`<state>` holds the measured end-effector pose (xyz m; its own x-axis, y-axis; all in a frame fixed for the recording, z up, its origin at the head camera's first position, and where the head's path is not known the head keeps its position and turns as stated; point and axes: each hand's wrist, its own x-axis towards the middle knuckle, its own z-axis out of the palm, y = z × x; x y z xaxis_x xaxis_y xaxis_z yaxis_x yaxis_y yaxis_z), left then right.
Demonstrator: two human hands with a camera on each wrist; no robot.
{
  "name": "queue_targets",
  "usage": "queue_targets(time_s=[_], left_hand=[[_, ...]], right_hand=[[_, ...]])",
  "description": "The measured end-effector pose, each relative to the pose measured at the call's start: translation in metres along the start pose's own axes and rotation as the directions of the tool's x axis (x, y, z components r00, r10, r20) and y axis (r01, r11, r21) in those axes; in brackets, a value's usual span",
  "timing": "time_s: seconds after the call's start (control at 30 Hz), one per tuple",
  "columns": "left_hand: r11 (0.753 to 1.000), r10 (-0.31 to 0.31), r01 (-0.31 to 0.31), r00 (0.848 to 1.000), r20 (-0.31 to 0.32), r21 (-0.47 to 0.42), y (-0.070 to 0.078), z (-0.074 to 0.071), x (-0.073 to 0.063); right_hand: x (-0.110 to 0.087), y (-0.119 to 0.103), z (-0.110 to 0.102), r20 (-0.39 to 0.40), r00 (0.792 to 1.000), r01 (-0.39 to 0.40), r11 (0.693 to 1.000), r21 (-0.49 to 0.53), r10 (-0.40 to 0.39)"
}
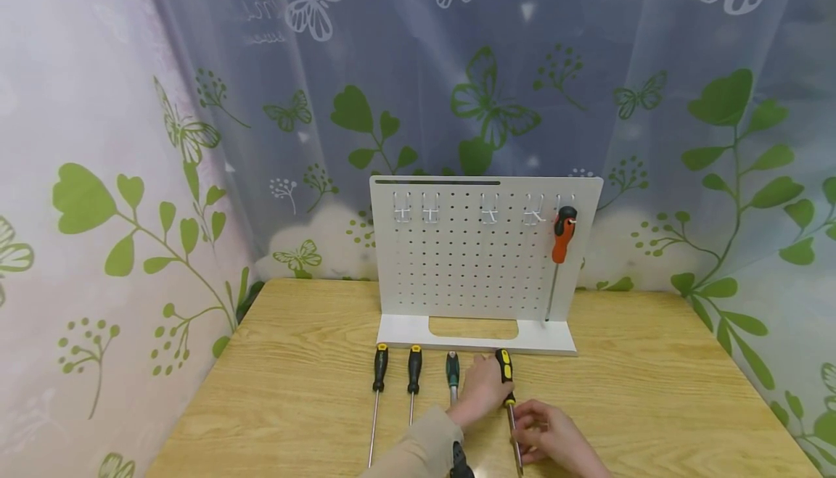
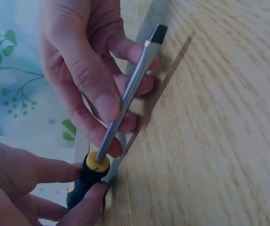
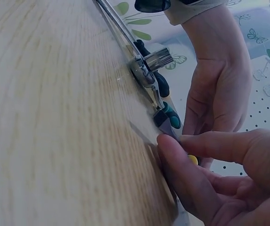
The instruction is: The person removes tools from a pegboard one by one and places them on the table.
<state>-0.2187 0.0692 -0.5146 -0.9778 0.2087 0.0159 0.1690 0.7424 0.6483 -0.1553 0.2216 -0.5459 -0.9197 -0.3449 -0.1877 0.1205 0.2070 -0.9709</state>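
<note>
A flathead screwdriver with a black-and-yellow handle (image 1: pixel 506 365) is held by both hands just over the table, its dark tip toward the near edge. My left hand (image 1: pixel 483 387) pinches the handle between thumb and fingers, close below the collar in the left wrist view. Thumb and fingers of my right hand (image 1: pixel 554 434) pinch the metal shaft (image 2: pixel 130 92); in the right wrist view they sit near the tip (image 3: pixel 163 122). Left of it lies a ratchet wrench with a green-and-black handle (image 1: pixel 453 369); its chrome head (image 3: pixel 144 70) shows in the right wrist view.
Two black-handled screwdrivers (image 1: pixel 380 369) (image 1: pixel 414 371) lie farther left on the wooden table (image 1: pixel 281 391). Behind stands a white pegboard (image 1: pixel 451 268) with several clear hooks (image 1: pixel 490 209). An orange-and-black screwdriver (image 1: pixel 560 242) hangs at its right side. Patterned curtains (image 1: pixel 405 64) surround the table.
</note>
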Motion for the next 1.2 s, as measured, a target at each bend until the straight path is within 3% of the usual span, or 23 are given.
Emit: queue_targets(time_s=[0.67, 1.2], left_hand=[[0.997, -0.078, 0.078, 0.996, 0.034, 0.016, 0.0013, -0.0012, 0.0009], [0.997, -0.061, 0.059, 0.998, 0.033, 0.051, 0.0017, -0.003, -0.0005]], right_hand=[[0.0012, -0.0019, 0.006, -0.04, 0.999, 0.014, 0.996, -0.089, -0.017], [0.0008, 0.0006, 0.0011, -0.067, 0.997, 0.043, 0.998, -0.05, -0.046]])
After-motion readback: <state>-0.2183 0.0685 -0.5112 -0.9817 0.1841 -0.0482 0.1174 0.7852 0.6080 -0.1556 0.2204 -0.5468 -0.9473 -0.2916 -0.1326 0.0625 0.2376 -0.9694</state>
